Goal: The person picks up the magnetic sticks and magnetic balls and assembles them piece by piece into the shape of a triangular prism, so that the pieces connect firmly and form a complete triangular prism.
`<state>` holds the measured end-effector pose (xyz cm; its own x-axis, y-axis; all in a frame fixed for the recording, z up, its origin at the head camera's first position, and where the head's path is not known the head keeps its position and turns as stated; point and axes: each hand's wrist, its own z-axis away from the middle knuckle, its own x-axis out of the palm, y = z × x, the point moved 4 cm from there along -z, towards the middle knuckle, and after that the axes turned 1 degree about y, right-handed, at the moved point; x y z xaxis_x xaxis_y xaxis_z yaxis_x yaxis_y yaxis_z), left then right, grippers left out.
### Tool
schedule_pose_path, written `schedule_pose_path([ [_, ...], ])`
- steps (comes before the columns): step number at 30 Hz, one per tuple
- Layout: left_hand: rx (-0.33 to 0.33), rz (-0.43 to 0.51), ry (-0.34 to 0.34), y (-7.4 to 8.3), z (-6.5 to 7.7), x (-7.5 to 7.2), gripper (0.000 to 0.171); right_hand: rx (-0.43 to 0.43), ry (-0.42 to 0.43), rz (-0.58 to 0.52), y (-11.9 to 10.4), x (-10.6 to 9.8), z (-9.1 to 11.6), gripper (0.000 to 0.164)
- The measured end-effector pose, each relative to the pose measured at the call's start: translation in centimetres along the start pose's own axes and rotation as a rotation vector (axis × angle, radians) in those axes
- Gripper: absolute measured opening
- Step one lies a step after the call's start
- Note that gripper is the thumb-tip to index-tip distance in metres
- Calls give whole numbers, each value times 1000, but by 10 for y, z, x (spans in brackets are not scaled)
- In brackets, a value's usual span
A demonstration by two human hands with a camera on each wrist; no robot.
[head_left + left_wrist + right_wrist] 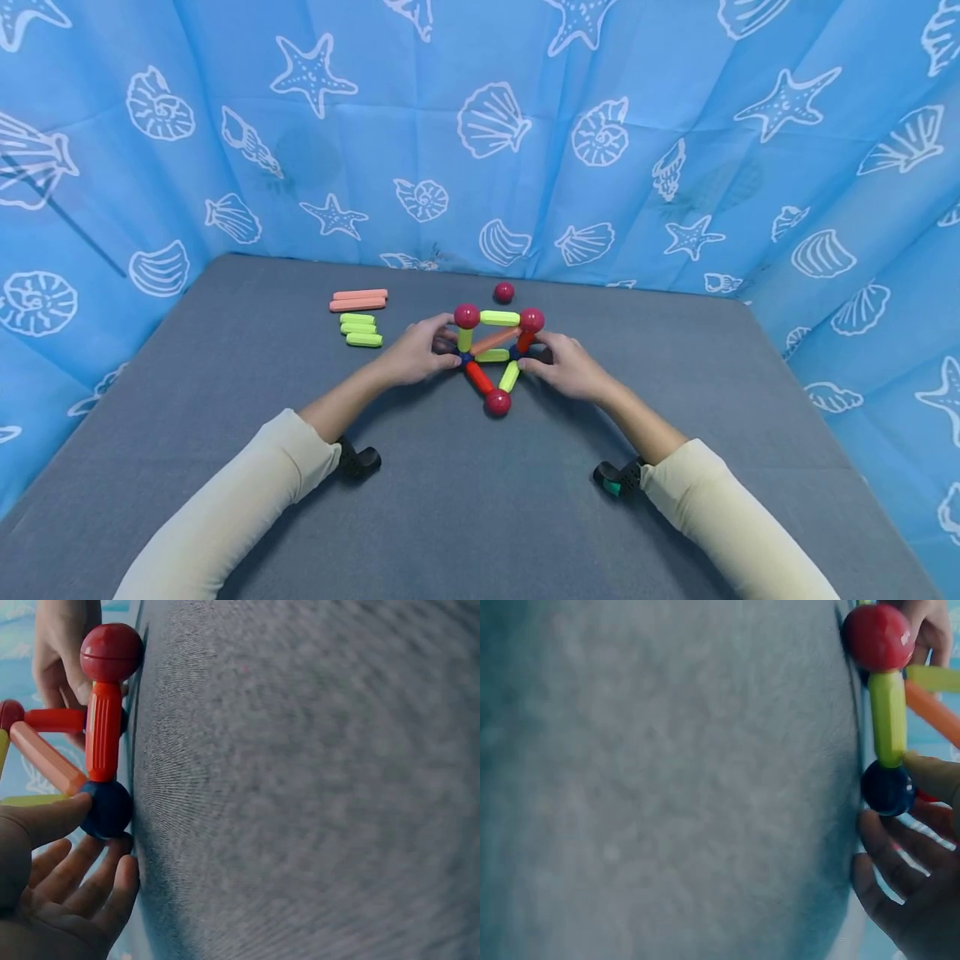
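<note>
I pinch the left blue ball (106, 809) between the thumb and fingers of my left hand (415, 353), the fingers only loosely bent. My right hand (567, 365) grips the right blue ball (888, 789) the same way, its lower fingers spread a little apart. Both balls belong to a rod-and-ball frame (493, 356) near the middle of the worktop (480, 517), with my hands at its 9 and 3 o'clock. A salmon diagonal (495, 341) crosses it from the left blue ball up to the red ball (532, 320) at 1 o'clock. The front red ball (498, 403) sits at 6 o'clock. A loose red ball (504, 292) lies at 12, two salmon rods (357, 305) at 10, three yellow-green rods (359, 329) at 9.
</note>
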<state>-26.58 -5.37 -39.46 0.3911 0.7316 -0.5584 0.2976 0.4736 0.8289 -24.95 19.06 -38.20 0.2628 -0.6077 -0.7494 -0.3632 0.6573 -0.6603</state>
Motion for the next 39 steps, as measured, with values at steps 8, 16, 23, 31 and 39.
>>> schedule_pose_path([
  [8, 17, -9, 6, -1, 3, -2, 57, -71, -2, 4, 2, 2, -3, 29],
  [16, 144, -394, 79, -8, 36, -50, 48, -74, -8, 18, -1, 6, -7, 27],
  [23, 75, -418, 82, -39, 66, -98, 44, -43, -27, 16, 1, 2, -7, 29],
  [31, 34, -517, 56, -49, 68, -98, 42, -35, -44, 13, 2, 1, -6, 31],
  [39, 123, -523, -31, -22, 61, -65, 40, -36, -43, 1, 0, 1, -4, 31],
])
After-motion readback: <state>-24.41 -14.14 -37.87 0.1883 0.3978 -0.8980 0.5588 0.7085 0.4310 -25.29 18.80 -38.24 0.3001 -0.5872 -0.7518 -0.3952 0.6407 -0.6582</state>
